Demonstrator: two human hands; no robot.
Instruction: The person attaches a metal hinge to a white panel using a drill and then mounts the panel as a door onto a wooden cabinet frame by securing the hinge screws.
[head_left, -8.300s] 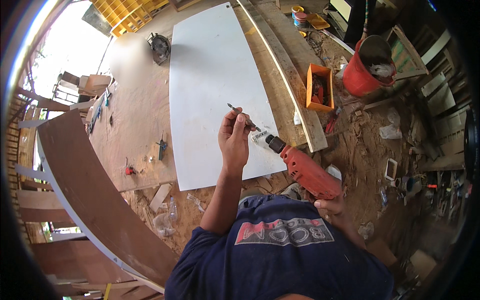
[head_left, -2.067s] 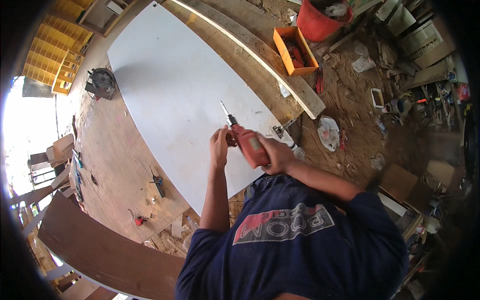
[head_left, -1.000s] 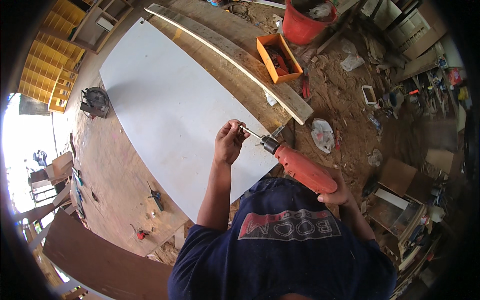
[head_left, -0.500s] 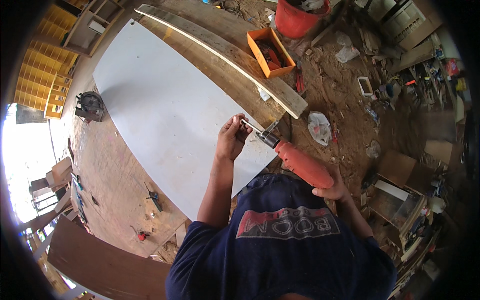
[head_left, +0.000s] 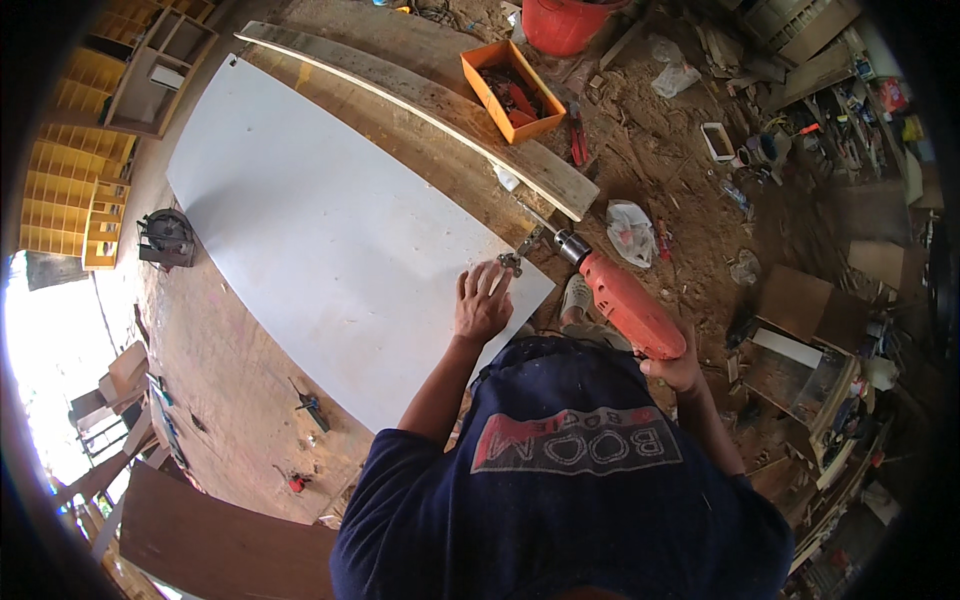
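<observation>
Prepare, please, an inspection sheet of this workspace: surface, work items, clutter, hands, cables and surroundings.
Surface: white panel, small specks scattered on it.
Work items: red drill with a long bit fitted; metal fitting near the panel's right corner.
Clutter: orange box holding red items; crumpled plastic bag.
Hands: left hand spread close to the fitting, contact unclear; right hand grips the drill.
Cables: nothing seen at the drill.
Surroundings: red bucket, yellow shelving.
</observation>
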